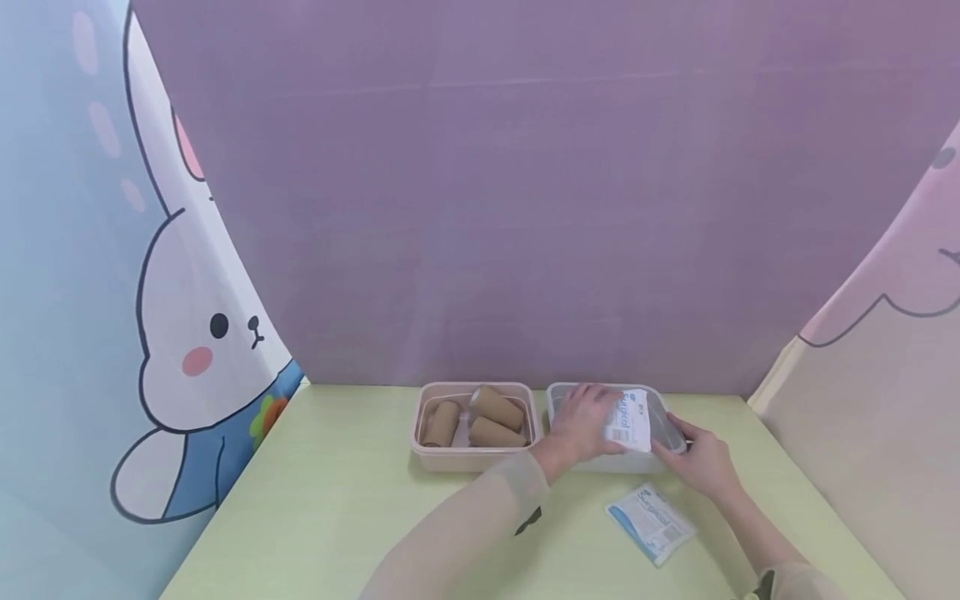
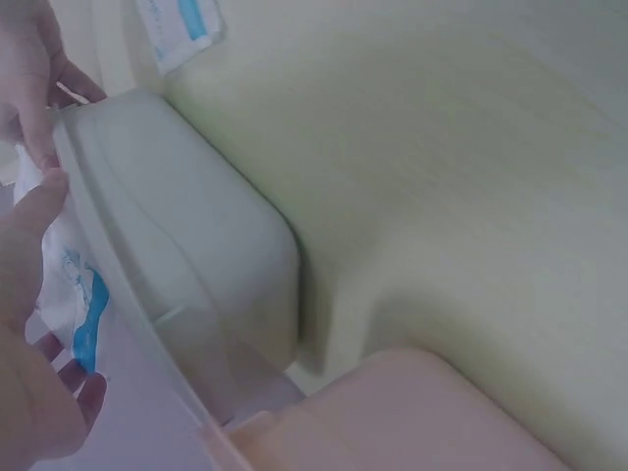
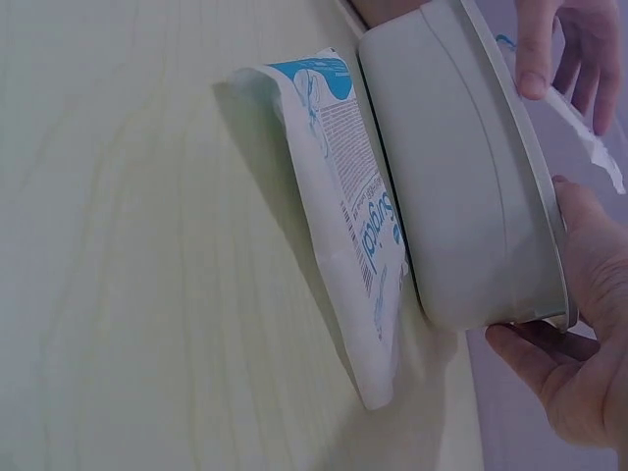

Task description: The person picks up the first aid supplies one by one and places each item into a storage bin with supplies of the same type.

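Note:
My left hand (image 1: 588, 421) holds a white packet printed "Surgical" (image 1: 633, 421) over a whitish plastic box (image 1: 611, 461). In the left wrist view, its thumb and fingers are on the packet (image 2: 61, 280), which has a blue stripe. At the box's right front corner, my right hand (image 1: 705, 462) grips the rim, thumb on top and fingers beneath, as the right wrist view also shows. A second "Surgical" packet (image 1: 651, 523) lies on the table in front of the box. Hands and packet hide part of the box's inside.
Left of the whitish box stands a pink plastic box (image 1: 472, 460) with three brown cylindrical rolls (image 1: 495, 433) in it. Both boxes stand near the back edge of the pale green table (image 1: 322, 500), by a purple backdrop (image 1: 480, 208). Printed cloth walls (image 1: 67, 333) flank the table.

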Demonstrator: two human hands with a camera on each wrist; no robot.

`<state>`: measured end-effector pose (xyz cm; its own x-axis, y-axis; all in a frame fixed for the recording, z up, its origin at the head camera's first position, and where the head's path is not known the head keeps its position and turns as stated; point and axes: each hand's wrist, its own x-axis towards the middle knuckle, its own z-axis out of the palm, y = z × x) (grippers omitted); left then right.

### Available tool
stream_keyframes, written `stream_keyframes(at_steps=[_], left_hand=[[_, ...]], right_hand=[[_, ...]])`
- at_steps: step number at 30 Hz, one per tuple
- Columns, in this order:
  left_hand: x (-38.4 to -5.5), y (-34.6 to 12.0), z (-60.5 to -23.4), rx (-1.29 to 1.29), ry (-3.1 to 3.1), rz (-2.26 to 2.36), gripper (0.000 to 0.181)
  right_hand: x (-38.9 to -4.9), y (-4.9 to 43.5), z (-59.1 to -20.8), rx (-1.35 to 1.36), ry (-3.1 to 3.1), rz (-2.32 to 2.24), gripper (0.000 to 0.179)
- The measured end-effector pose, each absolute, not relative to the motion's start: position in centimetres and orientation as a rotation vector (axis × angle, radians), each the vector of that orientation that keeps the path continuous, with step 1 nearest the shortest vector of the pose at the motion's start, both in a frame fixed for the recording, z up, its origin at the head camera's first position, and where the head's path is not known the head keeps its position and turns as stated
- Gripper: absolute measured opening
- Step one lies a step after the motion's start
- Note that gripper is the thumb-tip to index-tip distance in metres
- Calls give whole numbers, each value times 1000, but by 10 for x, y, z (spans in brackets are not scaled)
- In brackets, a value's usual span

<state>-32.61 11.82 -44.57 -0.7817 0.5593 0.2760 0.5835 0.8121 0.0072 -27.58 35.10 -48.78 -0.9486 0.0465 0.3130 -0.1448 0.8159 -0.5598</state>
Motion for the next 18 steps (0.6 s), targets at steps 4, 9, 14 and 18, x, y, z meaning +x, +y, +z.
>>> stream_keyframes(at_steps=[4,9,14,18], left_hand=[[-328,117,-448,-869,-2735,-167,94],[-327,118,-447,-844,-2742,-224,91],[-327,118,-448,-829,-2758,-224,89],[-326,117,-448,-836,-2773,-240,87]], right_hand=[[-276,351,-488,69,-2687,846,71],[-277,352,-490,62,-2689,847,73],[-279,352,-492,62,-2680,844,73],[-279,352,-492,55,-2679,840,72]])
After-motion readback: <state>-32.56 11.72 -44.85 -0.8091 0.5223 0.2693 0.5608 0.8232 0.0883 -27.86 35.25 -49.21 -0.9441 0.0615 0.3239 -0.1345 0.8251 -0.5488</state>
